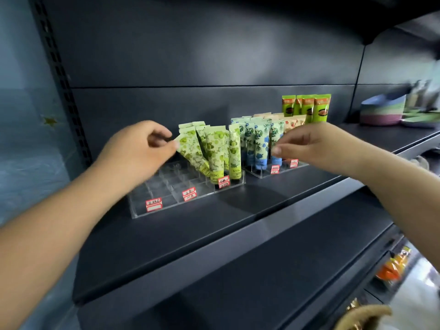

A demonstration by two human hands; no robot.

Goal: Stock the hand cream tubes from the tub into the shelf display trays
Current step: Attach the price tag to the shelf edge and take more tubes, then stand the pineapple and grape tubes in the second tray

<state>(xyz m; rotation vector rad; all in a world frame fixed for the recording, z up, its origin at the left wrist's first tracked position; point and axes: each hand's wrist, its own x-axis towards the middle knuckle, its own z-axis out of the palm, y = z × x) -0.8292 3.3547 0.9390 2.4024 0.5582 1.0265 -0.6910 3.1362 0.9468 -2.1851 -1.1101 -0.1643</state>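
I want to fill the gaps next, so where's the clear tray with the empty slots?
In the head view, the clear tray sits left of centre on the dark shelf, under the left hand, its right end holding the green tubes.

Left hand (140, 148) pinches the top of a leaning green tube (190, 151) in the clear tray (190, 198) on the dark shelf (238, 222). Right hand (307, 144) reaches in with curled fingers at the blue tubes (260, 144), and its grip is unclear.
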